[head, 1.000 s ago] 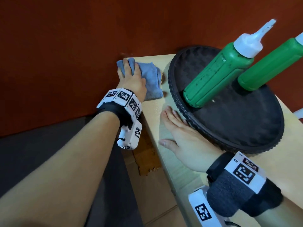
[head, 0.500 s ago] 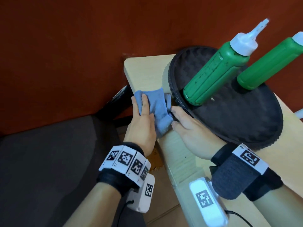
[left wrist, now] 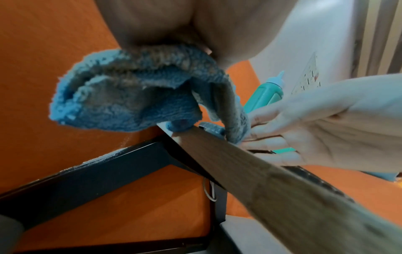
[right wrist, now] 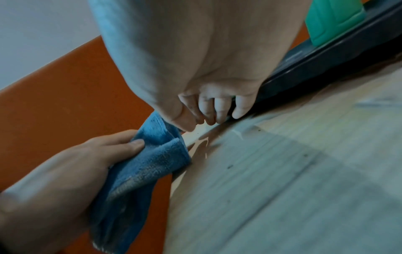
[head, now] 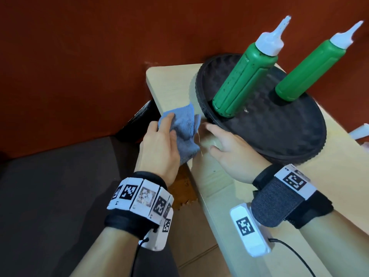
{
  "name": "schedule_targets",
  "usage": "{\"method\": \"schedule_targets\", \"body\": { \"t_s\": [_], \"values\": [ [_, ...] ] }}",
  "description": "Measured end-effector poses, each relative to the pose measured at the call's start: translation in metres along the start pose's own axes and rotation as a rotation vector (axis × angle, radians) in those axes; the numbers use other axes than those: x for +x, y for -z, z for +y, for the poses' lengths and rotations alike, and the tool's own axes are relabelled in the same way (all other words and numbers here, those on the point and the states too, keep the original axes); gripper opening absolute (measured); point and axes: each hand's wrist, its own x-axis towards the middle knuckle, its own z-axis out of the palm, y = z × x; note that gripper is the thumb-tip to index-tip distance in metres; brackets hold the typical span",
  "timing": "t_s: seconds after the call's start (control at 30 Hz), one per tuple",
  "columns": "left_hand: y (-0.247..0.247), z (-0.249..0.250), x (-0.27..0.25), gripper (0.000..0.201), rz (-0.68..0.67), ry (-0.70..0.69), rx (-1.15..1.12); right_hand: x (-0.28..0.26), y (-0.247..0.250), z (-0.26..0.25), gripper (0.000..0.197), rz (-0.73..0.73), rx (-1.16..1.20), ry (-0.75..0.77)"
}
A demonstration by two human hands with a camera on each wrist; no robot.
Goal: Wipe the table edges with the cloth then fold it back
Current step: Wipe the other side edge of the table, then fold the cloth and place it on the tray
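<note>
Left hand (head: 159, 142) grips the bunched blue cloth (head: 185, 126) at the left edge of the table (head: 171, 84) in the head view, fingers curled over it. Beside it the right hand (head: 229, 154) lies with fingers extended on the tabletop, fingertips close to the cloth and to the rim of the black tray (head: 299, 148), which carries two green bottles (head: 243, 80).

From the left wrist, the cloth (left wrist: 121, 96) hangs over the table edge (left wrist: 239, 163) in loose folds, and the right hand's fingers (left wrist: 269, 120) touch its trailing corner.

From the right wrist, the left hand (right wrist: 71, 165) pinches the cloth (right wrist: 156, 154) against the edge, while the right fingertips (right wrist: 208, 111) rest loosely bent on the wood next to the tray rim (right wrist: 315, 72); they do not appear to hold anything.

Risks, as I judge them: the loose bundle could slip off the edge, or a stroke could nudge the tray and tip the bottles.
</note>
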Motion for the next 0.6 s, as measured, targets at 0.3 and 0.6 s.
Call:
{"method": "schedule_targets", "body": {
  "t_s": [0.3, 0.6],
  "values": [
    [-0.001, 0.048, -0.023, 0.050, -0.095, -0.206, -0.104, -0.035, 0.018, 0.011, 0.047, 0.145, 0.507, -0.032],
    [-0.035, 0.098, -0.034, 0.022, -0.225, 0.319, -0.856, -0.061, 0.072, 0.012, 0.019, 0.280, 0.274, 0.134]
  ]
}}
